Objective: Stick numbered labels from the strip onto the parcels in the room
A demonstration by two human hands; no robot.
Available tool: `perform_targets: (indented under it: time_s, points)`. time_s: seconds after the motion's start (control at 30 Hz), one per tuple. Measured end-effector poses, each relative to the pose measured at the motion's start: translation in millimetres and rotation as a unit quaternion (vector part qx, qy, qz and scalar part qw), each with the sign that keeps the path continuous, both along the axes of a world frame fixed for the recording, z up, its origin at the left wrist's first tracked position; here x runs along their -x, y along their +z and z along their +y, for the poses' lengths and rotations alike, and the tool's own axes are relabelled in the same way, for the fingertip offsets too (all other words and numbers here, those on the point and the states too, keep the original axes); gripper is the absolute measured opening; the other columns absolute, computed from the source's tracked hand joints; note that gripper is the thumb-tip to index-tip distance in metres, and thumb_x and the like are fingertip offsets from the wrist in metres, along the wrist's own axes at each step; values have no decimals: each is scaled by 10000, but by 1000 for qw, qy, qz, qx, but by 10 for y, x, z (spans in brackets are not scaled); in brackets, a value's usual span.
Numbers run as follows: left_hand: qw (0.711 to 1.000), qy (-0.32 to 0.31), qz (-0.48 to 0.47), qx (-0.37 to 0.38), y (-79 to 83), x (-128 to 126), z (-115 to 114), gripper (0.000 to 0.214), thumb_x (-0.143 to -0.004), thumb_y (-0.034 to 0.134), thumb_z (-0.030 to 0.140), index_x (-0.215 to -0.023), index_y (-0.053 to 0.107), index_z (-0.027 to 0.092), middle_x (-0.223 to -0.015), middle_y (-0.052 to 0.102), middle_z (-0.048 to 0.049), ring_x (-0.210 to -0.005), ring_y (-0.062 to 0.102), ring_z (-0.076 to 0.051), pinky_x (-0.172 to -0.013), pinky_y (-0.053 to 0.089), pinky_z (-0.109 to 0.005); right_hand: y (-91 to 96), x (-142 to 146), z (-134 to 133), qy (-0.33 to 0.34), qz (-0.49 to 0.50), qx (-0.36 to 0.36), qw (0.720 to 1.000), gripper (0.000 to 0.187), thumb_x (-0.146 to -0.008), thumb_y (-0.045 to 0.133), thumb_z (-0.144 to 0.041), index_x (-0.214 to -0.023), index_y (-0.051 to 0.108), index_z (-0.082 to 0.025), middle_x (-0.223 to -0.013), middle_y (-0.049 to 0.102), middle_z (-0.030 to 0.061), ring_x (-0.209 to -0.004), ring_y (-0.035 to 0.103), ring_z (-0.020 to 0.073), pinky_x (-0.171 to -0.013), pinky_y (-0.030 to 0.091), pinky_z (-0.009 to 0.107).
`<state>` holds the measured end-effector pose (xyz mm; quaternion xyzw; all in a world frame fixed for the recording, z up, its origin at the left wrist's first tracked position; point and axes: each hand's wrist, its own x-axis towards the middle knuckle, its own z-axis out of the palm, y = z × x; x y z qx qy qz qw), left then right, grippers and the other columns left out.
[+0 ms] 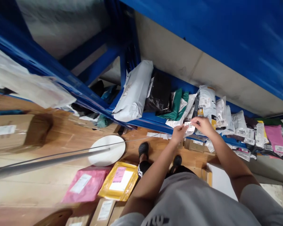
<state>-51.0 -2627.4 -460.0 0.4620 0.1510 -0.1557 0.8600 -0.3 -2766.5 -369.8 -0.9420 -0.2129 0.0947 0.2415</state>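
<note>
Between my two hands is a white label sheet (190, 128) printed with large numbers, 1002 among them. My left hand (179, 133) pinches its left edge, and my right hand (204, 125) grips the upper right corner. Just behind the sheet, on the blue shelf (151, 123), stand a white plastic mailer (187, 108) and green mailers (176, 105). A white and yellow mailer (207, 102) rises behind my right hand. To the left are a black wrapped parcel (158, 92) and a large pale grey parcel (135, 89).
Numbered mailers continue rightward along the shelf, including a pink one (276, 138). A wide blue shelf edge (226, 37) hangs overhead. On the floor lie a pink parcel (86, 183), a yellow parcel (119, 182) and cardboard boxes (103, 212). A round white base (107, 150) carries a grey pole.
</note>
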Motion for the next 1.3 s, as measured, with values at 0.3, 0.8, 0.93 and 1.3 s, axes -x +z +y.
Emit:
perform_targets:
  time_s: [0.3, 0.8, 0.93, 1.3]
  points:
    - [988, 87, 25, -128, -128, 143, -168, 468, -687, 724, 579, -552, 501, 191, -504, 470, 49, -528, 436, -101, -511, 331, -223, -108, 61, 132, 49, -125, 185, 973, 166, -909, 602, -200, -806, 731, -194, -845, 696, 79, -882, 596, 227, -803, 460, 326]
    - [945, 129, -165, -250, 82, 514, 475, 428, -803, 609, 612, -694, 624, 198, -835, 612, -58, -869, 569, -207, -819, 450, -317, -112, -3, 296, 130, -180, 111, 969, 421, -830, 531, -24, -1170, 689, -216, -1249, 624, 114, -1193, 564, 248, -1003, 488, 423]
    - [965, 76, -155, -197, -16, 306, 394, 449, -776, 620, 630, -679, 589, 193, -705, 585, -12, -727, 537, -171, -713, 447, -284, -138, -25, 283, 250, -115, 83, 958, 257, -858, 517, -38, -823, 729, -178, -890, 720, 81, -1027, 629, 210, -953, 505, 366]
    - [975, 155, -15, -159, -231, 120, -34, 416, -722, 653, 589, -679, 504, 203, -613, 519, 40, -582, 443, -110, -575, 384, -226, -375, 21, 328, 30, -80, 61, 994, 61, -867, 638, -160, -864, 682, -201, -886, 720, 51, -899, 661, 203, -796, 505, 294]
